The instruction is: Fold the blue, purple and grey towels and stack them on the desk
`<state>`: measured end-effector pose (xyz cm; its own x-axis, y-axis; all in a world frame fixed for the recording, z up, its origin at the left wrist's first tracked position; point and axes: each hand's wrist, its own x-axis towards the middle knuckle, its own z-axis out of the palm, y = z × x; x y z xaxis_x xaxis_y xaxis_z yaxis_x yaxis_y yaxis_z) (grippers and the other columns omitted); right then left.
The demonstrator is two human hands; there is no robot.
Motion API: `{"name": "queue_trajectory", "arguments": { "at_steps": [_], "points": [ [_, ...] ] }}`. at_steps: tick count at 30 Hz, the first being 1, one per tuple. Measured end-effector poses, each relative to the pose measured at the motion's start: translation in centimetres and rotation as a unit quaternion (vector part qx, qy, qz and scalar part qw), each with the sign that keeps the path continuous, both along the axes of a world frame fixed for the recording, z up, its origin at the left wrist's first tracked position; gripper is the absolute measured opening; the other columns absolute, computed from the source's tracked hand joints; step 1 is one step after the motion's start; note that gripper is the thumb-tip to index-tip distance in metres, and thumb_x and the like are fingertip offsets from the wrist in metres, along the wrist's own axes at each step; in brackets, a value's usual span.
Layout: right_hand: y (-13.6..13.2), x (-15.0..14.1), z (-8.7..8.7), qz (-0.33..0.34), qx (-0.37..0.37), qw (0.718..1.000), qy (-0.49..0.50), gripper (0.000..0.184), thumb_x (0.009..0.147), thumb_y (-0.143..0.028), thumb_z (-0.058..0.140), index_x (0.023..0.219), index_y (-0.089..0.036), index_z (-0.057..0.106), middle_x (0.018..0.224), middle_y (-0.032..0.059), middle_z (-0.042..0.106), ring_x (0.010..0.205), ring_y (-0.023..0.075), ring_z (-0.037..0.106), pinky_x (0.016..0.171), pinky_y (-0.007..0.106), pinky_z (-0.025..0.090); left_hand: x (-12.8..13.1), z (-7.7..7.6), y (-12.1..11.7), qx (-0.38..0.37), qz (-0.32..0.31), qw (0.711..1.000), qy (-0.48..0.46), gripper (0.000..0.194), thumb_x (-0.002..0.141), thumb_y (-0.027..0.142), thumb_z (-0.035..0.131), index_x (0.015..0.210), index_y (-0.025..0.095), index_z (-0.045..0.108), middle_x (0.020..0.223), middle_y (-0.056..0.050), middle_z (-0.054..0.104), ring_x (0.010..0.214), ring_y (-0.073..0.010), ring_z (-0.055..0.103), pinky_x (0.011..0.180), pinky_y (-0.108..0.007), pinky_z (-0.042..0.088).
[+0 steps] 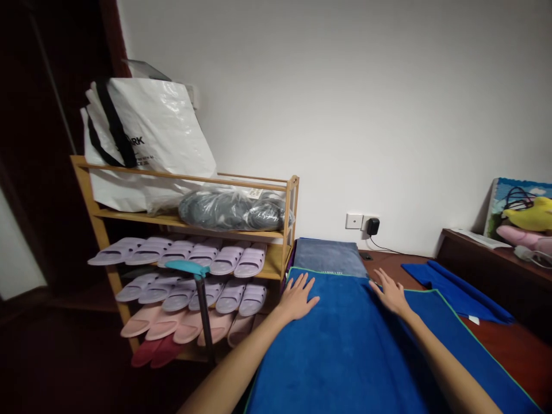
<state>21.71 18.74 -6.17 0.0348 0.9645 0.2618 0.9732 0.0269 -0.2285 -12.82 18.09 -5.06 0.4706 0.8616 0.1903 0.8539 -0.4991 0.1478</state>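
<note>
A large blue cloth (340, 339) with a green edge, which looks like a towel, lies spread in front of me. My left hand (299, 296) rests flat near its far left corner, fingers spread. Over the cloth's right side, my right hand (390, 292) is open with fingers apart; whether it touches the cloth I cannot tell. Just beyond the cloth's far edge lies a folded grey-blue item (330, 257) with pale lettering. Off to the right is another folded blue cloth (459, 290) with a white tag.
On the left stands a wooden shoe rack (190, 178) with several slippers (219, 259), a white bag (150, 132) and a plastic-wrapped grey bundle (235, 208). A teal-topped handle (187, 267) rises before it. A black plug (372, 226) sits in the wall; a raised ledge (474, 253) borders the right.
</note>
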Motion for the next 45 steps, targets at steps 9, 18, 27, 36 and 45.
{"name": "queue_trajectory", "arguments": {
  "at_steps": [9, 18, 27, 36, 45],
  "points": [
    [-2.2, 3.5, -2.2, 0.054, -0.107, 0.993, -0.001, 0.069, 0.085, -0.067, 0.013, 0.145, -0.034, 0.017, 0.152, -0.0031, 0.016, 0.140, 0.0155, 0.013, 0.112, 0.045, 0.013, -0.1, -1.6, 0.0, 0.043, 0.000, 0.999, -0.033, 0.062, 0.091, 0.055, 0.037, 0.145, 0.025, 0.028, 0.153, -0.006, 0.019, 0.140, -0.0237, 0.013, 0.111, -0.048, 0.012],
    [-1.3, 9.0, -2.1, -0.011, -0.104, 0.994, -0.012, 0.068, 0.084, -0.067, 0.013, 0.139, -0.033, 0.033, 0.150, -0.0021, 0.026, 0.139, 0.0185, 0.017, 0.110, 0.048, 0.018, -0.1, -1.2, -0.3, 0.037, 0.006, 0.999, -0.015, 0.061, 0.091, 0.055, 0.036, 0.145, 0.028, 0.026, 0.153, -0.004, 0.019, 0.140, -0.0224, 0.013, 0.111, -0.048, 0.013],
    [-4.2, 17.8, -4.9, -0.138, -0.069, 0.986, -0.061, 0.071, 0.084, -0.065, 0.016, 0.140, -0.025, 0.034, 0.147, 0.0091, 0.030, 0.136, 0.0270, 0.026, 0.104, 0.057, 0.022, 0.4, -1.1, -0.2, 0.026, 0.023, 0.999, -0.017, 0.060, 0.092, 0.054, 0.036, 0.146, 0.030, 0.023, 0.153, -0.005, 0.017, 0.139, -0.0258, 0.015, 0.107, -0.056, 0.015],
    [-2.9, 18.9, -4.9, -0.107, -0.070, 0.989, -0.080, 0.070, 0.084, -0.066, 0.016, 0.141, -0.027, 0.031, 0.151, 0.0067, 0.022, 0.140, 0.0240, 0.016, 0.107, 0.056, 0.018, 0.6, -0.6, -0.1, 0.016, 0.020, 1.000, -0.005, 0.060, 0.092, 0.055, 0.035, 0.146, 0.032, 0.022, 0.153, -0.003, 0.017, 0.139, -0.0253, 0.015, 0.109, -0.054, 0.013],
    [-2.7, 19.4, -5.1, -0.106, -0.050, 0.990, -0.073, 0.069, 0.085, -0.066, 0.018, 0.139, -0.027, 0.036, 0.148, 0.0073, 0.030, 0.139, 0.0239, 0.020, 0.106, 0.055, 0.022, 0.5, -1.2, 0.4, 0.034, 0.023, 0.999, 0.013, 0.061, 0.093, 0.058, 0.031, 0.146, 0.032, 0.020, 0.153, -0.002, 0.018, 0.139, -0.0264, 0.018, 0.107, -0.055, 0.018]
  ]
}}
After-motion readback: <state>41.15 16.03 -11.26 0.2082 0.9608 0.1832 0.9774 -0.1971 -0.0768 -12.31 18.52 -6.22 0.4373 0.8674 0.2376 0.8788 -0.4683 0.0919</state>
